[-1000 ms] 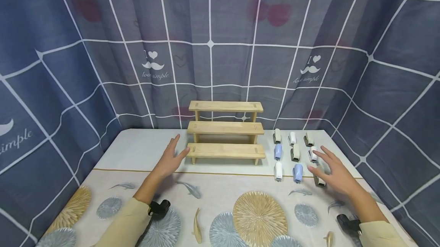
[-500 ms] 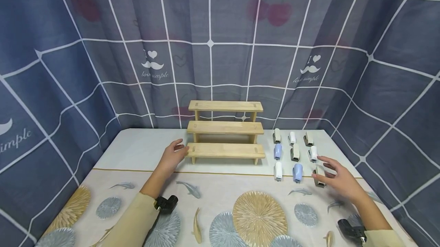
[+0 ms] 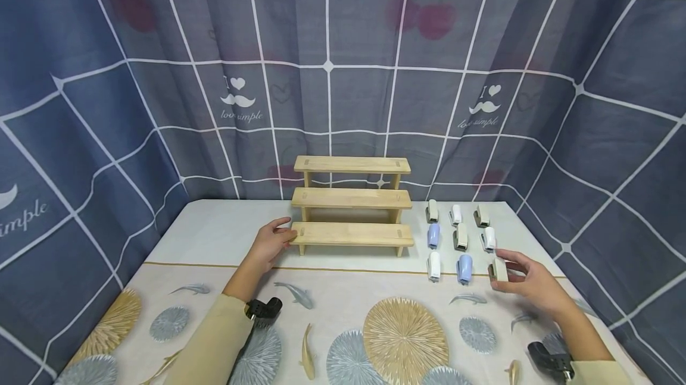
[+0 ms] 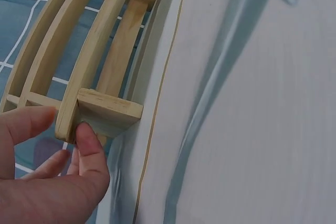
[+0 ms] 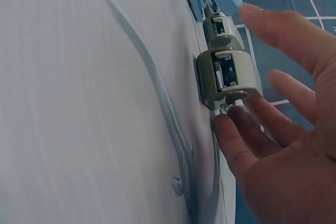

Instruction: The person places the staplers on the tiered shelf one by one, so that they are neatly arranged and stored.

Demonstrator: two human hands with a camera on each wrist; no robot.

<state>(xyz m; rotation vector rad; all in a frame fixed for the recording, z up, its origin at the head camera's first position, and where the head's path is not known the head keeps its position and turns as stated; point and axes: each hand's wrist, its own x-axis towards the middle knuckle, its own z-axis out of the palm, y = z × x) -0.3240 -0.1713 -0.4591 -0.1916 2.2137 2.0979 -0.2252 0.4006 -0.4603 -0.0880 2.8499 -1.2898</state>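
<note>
A three-tier wooden stand [image 3: 351,235] stands at the back of the table. My left hand [image 3: 268,242] pinches the left end of its lowest step; in the left wrist view the thumb [image 4: 90,148] lies against one side of the plank and the index finger is on the other. At the right, small staplers [image 3: 464,269] in beige, white and blue stand in rows. My right hand [image 3: 530,281] is around the nearest right beige stapler [image 5: 236,80], thumb at its near end. In the right wrist view the index finger [image 5: 273,24] stretches past it, apart from its body.
A white stapler [image 3: 488,238] stands just beyond the right hand, and a blue one is to its left. A dark checked curtain [image 3: 354,99] hangs behind the table and along both sides. The patterned cloth [image 3: 332,307] covers the front.
My left fingers have closed in on the end of the lowest step. My right hand has come down and drawn back from above the staplers to the nearest right beige one.
</note>
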